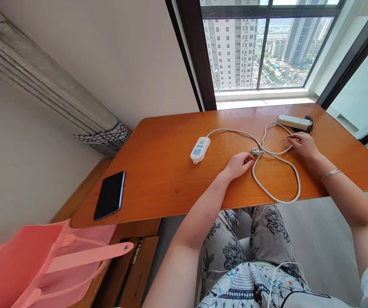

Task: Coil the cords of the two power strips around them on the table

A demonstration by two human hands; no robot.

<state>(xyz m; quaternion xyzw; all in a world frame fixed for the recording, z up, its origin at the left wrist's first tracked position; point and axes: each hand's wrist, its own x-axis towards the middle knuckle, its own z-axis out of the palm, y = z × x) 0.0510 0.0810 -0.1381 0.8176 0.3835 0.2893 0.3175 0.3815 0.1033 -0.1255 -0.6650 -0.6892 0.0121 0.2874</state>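
A white extension cord [294, 171] lies in loose loops on the wooden table, its strands crossing near the middle. Its white socket block [200, 149], with blue outlet faces, rests at the left end of the cord. By the crossing sits the white plug [256, 151]. My left hand [239, 165] is closed, its bent fingertips against the cord beside the plug; the exact contact is partly hidden. To the right, my right hand [304, 146] pinches the side of the upper loop between thumb and fingers.
Behind my right hand lies another white power strip [294, 122] with a black cable. A dark phone [110, 194] rests near the left edge of the wooden table [161, 171]. A pink bag [58, 261] is at lower left. The window [267, 51] stands beyond the table.
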